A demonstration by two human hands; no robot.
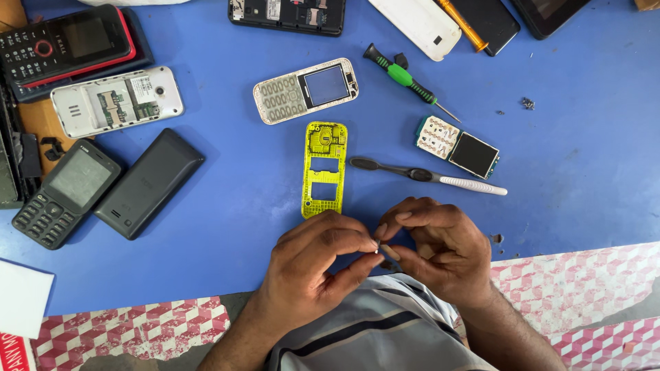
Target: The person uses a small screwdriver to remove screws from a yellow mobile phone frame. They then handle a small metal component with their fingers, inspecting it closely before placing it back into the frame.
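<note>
The blue desk fills most of the view, its corners cut off by the frame. Both hands meet at its near edge: the left hand and right hand press fingertips together, pinching a tiny part between them (too small to identify). Just beyond lies a yellow phone frame, flat and lengthwise. To its right rest a grey-and-white brush, a small circuit board with screen, and a green screwdriver. Phones on the left are partly cropped.
</note>
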